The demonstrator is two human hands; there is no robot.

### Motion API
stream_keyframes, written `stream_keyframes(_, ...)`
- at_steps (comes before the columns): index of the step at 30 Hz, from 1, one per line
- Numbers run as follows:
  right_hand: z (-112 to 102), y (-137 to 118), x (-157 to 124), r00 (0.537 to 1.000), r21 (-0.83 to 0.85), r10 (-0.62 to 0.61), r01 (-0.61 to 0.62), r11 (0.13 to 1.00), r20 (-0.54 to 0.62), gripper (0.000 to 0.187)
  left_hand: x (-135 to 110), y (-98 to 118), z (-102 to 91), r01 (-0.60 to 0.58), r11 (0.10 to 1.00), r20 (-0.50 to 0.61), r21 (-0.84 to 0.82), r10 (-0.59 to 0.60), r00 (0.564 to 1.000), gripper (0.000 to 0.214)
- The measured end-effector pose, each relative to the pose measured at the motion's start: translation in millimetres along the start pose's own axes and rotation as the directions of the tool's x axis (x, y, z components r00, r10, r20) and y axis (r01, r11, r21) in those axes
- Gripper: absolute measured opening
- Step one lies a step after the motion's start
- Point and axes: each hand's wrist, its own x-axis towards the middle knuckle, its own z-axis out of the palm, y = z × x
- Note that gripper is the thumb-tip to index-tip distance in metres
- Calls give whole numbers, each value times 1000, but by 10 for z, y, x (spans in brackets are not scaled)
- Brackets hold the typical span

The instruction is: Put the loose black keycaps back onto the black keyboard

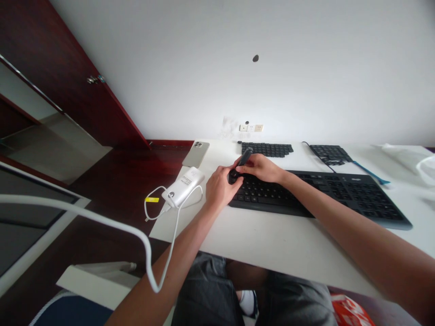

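A black keyboard (326, 194) lies across the white desk (272, 240). My right hand (261, 167) is closed round a dark slim tool (242, 160) whose lower end rests at the keyboard's top left corner. My left hand (220, 188) sits at that same corner, fingers curled against the keyboard's left edge and touching the tool's lower end. Whether the left hand grips anything is hard to make out.
A white power bank (183, 186) with a white cable (159, 206) lies left of my hands, a phone (196, 153) face down behind it. Loose rows of black keycaps (268, 149) and a second key block (330, 154) lie at the back. White plastic (413, 158) sits far right.
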Motion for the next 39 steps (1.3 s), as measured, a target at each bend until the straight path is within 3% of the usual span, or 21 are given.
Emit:
stream_keyframes(6, -14, -78, -1, 1000, -18, -5, 5, 1000, 18, 35, 1, 12, -14, 18, 1000, 18, 18, -18, 1000, 39)
stream_keyframes(13, 19, -292, -26, 978, -214, -166, 190, 958, 128, 24, 7, 15, 1, 20, 998, -4, 60, -20, 1000, 30)
stream_keyframes(17, 30, -304, -8, 980, -257, -168, 191, 947, 110, 19, 10, 20, -3, 2, 998, -1, 60, -2, 1000, 33)
stream_keyframes(22, -30, -156, 27, 994, -46, -92, 94, 994, 52, 29, 20, -4, 6, -2, 999, 6, 46, 2, 1000, 43)
stream_keyframes(27, -100, -42, 39, 995, 152, -56, 43, 987, 86, 34, 27, -22, 14, -23, 999, -6, 32, 23, 1000, 42)
stream_keyframes(32, -182, 7, 40, 985, 334, 41, -96, 938, 170, 40, 26, 4, -8, -32, 999, -11, 20, 32, 999, 38)
stream_keyframes(39, -159, 115, 64, 980, 506, 92, -171, 846, 177, 48, 34, -2, -10, -42, 999, -3, 14, 42, 999, 27)
